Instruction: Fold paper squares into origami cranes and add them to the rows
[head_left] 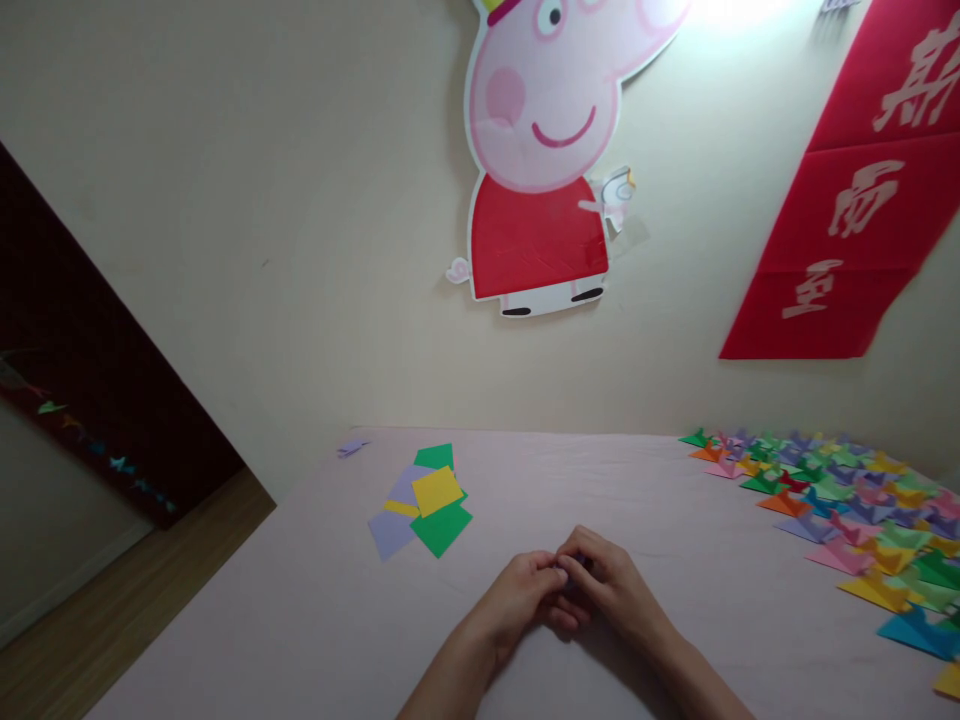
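My left hand point(529, 588) and my right hand point(606, 572) meet over the near middle of the table, fingertips pinched together. Between them shows a sliver of a small purplish piece, apparently folded paper point(571, 572); the fingers hide most of it, so its shape cannot be told. The lower fingers of my left hand curl underneath. Ahead and to the left lie loose square paper sheets, with a yellow sheet point(438, 491) on top of green point(442, 530) and purple ones point(390, 533).
Rows of colourful folded paper figures point(840, 500) cover the table's right side. A small purple folded paper point(352, 447) lies at the far left corner of the pale tablecloth point(300, 620). Behind, the wall carries a cartoon pig cutout point(536, 235) and a red banner point(832, 220).
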